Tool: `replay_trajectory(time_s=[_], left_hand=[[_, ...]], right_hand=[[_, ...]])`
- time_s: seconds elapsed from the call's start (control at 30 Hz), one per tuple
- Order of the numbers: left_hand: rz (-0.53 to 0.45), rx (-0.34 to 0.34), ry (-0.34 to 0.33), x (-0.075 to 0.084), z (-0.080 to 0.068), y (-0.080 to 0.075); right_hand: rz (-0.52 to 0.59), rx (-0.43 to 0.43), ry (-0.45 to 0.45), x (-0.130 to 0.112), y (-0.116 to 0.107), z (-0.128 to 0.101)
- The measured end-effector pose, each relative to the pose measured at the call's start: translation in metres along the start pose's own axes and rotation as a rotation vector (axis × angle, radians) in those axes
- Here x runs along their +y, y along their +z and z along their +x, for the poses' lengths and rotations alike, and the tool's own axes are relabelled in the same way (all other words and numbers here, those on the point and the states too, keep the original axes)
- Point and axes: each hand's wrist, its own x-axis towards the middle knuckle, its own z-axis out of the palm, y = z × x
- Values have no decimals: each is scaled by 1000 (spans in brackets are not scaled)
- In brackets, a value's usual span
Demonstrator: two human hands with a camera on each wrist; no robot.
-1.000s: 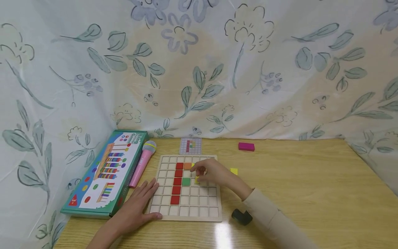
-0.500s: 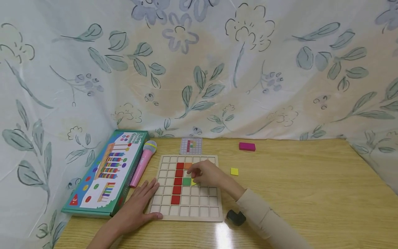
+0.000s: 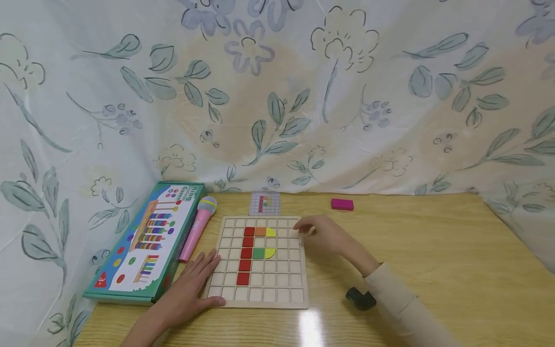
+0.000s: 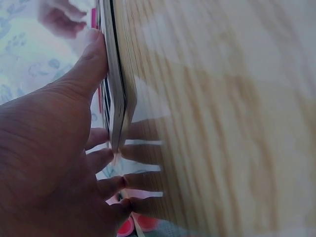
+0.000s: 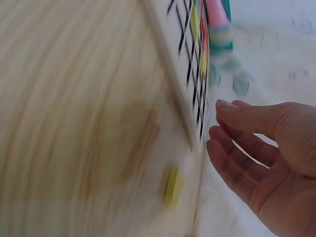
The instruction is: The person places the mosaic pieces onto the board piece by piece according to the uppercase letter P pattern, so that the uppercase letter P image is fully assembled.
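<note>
A wooden grid board point(image 3: 260, 294) lies on the table. It holds a red column point(image 3: 246, 253), an orange square point(image 3: 260, 232), a green square point(image 3: 258, 253) and two yellow half-circles point(image 3: 270, 232). My left hand point(image 3: 197, 282) rests flat on the board's near left corner, with its thumb point(image 4: 91, 54) along the board's edge point(image 4: 117, 94). My right hand point(image 3: 309, 229) hovers at the board's right edge, fingers loosely curved and empty point(image 5: 256, 148). A small yellow square point(image 5: 171, 186) lies on the table just beneath it, hidden in the head view.
A pattern card point(image 3: 265, 203) lies behind the board and a magenta block point(image 3: 342, 204) sits at the back. A pink toy microphone point(image 3: 197, 229) and a colourful game box point(image 3: 145, 241) are on the left. A floral cloth hangs behind. A small black object point(image 3: 361, 299) is by my right forearm.
My right hand left a yellow half-circle beside the green square, then moved right off the grid to the board's right edge. It now covers the yellow square. My left hand stayed put.
</note>
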Motion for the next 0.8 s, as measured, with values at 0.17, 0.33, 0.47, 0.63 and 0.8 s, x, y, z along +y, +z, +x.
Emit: replay_trajectory(time_s=[0.17, 0.33, 0.47, 0.63, 0.8], left_hand=[[2, 4, -3, -1, 0, 1], [-2, -6, 5, 0, 1, 0], [-4, -8, 4, 2, 1, -1], [1, -8, 11, 2, 0, -2], [-2, -19, -4, 2, 1, -3]], right_hand=[[-58, 26, 43, 27, -15, -13], [-59, 29, 93, 38, -18, -23], [-67, 35, 84, 37, -17, -23], [-86, 20, 60, 31, -16, -17], [-46, -3, 13, 18, -15, -8]])
